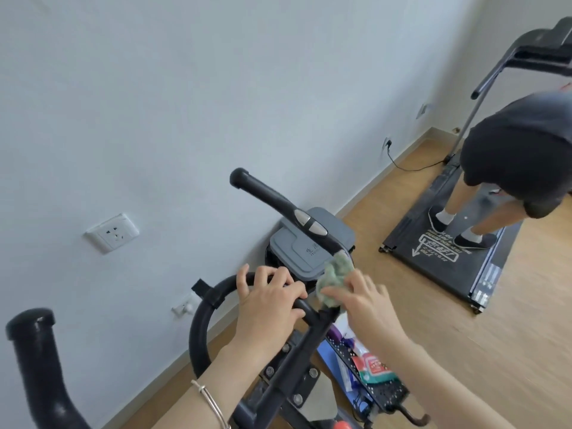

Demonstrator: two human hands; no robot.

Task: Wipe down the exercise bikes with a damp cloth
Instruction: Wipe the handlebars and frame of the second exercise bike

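A black exercise bike handlebar (272, 196) rises in front of me, with a curved loop bar (201, 311) and a left grip (34, 342). My left hand (269, 298) grips the loop bar near its centre, fingers curled over it. My right hand (362, 301) pinches a crumpled green cloth (335, 278) against the right handlebar arm, just below its silver pulse sensor (309, 222).
A grey lidded bin (297, 246) stands by the white wall behind the bike. A perforated basket (371, 373) with packets sits low right. Another person (520, 159) stands on a black treadmill (448, 258) at right. Wood floor lies between.
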